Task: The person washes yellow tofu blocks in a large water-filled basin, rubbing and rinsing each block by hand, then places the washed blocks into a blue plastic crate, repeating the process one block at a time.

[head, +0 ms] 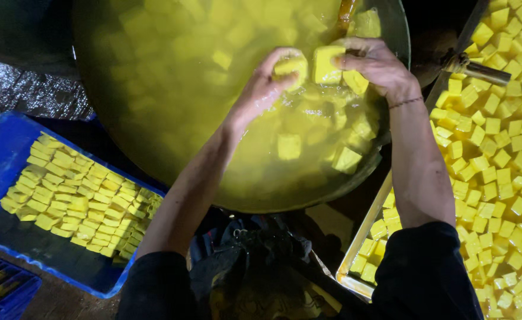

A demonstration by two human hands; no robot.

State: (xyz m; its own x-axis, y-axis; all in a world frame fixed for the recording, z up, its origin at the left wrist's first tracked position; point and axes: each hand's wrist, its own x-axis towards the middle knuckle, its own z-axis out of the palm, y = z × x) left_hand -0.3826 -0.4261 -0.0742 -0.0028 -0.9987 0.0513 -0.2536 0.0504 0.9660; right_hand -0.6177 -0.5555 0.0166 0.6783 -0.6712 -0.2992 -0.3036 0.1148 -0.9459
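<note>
- The left hand (pixel 267 83) is over the big round pan (pixel 95 77), fingers curled around a yellow cube (pixel 291 65) that it holds just above the liquid.
- The right hand (pixel 374 65) is right beside it, also over the pan, gripping a second yellow cube (pixel 326 64) between thumb and fingers; another block (pixel 355 82) is tucked under the palm, touching it.
- The two held cubes sit side by side, nearly touching, near the far right part of the pan.
- A thin cord bracelet (pixel 406 102) circles the right wrist.
- The pan is full of cloudy yellow liquid (pixel 172 71), and more cubes float in it, mostly on the right side under the hands, such as one pale block (pixel 288 146) and one by the near rim (pixel 348 159).
- To the left, lower down, a blue crate (pixel 0 148) holds yellow cubes packed in tidy rows (pixel 77 198).
- To the right, a metal tray (pixel 361 231) is spread with many loose yellow cubes (pixel 498 166) lying in a wet layer.
- A metal handle (pixel 480 68) juts out over the top of that tray, near the pan's edge.
- Both forearms are bare, and dark sleeves (pixel 421 272) are pushed up to the elbows.
</note>
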